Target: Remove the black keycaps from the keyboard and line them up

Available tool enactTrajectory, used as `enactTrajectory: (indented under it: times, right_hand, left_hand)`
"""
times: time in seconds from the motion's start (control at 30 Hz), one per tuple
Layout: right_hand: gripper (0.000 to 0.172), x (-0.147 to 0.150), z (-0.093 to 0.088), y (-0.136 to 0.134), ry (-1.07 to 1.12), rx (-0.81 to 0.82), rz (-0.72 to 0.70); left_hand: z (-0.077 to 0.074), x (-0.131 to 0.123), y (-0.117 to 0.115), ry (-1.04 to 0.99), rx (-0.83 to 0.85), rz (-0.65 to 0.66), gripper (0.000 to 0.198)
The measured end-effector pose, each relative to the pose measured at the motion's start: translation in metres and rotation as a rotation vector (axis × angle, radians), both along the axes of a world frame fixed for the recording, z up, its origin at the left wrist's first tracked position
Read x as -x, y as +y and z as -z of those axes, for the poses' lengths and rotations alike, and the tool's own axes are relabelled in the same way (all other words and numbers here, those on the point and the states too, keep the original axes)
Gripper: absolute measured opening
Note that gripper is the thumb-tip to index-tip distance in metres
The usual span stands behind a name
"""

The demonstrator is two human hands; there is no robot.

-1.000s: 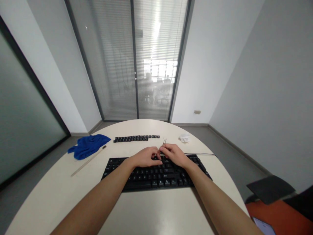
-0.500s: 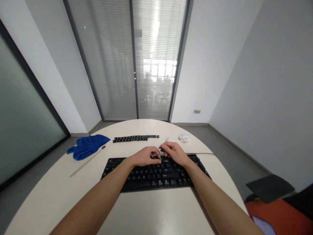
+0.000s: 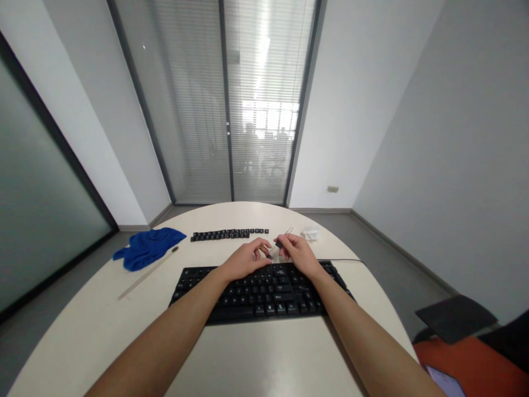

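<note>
A black keyboard (image 3: 256,295) lies on the round beige table (image 3: 248,358) in front of me. Both hands are raised just above its far edge and meet there. My right hand (image 3: 301,255) is closed round a thin wire key puller (image 3: 287,231), whose handle end points away from me. A small dark keycap (image 3: 270,254) sits at the tool's tip between the hands. My left hand (image 3: 244,259) pinches at that keycap with thumb and fingertips. A row of loose black keycaps (image 3: 229,234) lies on the table beyond the hands.
A blue cloth (image 3: 149,247) lies at the far left, with a long thin stick (image 3: 146,272) beside it. A crumpled white tissue (image 3: 311,232) is at the far right. The keyboard's cable (image 3: 345,259) runs off right. A dark chair (image 3: 454,317) and a phone (image 3: 444,380) are at lower right.
Both hands have lifted off the keyboard's top rows and moved slightly away from me. The puller has tilted to the right, and a keycap has come up with it.
</note>
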State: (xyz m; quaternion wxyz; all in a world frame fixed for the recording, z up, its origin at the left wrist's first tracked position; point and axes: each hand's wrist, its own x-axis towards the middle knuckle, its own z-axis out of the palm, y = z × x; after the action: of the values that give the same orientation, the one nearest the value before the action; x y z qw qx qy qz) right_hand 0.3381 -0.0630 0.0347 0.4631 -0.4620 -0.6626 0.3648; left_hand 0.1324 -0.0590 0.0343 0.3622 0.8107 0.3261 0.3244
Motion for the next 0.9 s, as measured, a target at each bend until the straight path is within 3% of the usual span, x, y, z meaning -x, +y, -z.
enactTrajectory:
  times: [0.2, 0.47, 0.9]
  right_hand:
    - [0.05, 0.0, -0.001, 0.001, 0.009, 0.012, 0.015]
    - [0.05, 0.0, 0.0, 0.0, -0.018, 0.011, 0.004]
    - [0.044, 0.002, 0.002, -0.001, -0.033, 0.008, -0.003]
  left_hand:
    - [-0.001, 0.001, 0.0, 0.138, -0.139, -0.003, 0.024]
    - [-0.004, 0.001, -0.001, 0.079, -0.217, 0.062, 0.019]
    - [-0.015, 0.001, 0.001, 0.065, -0.341, -0.153, 0.019]
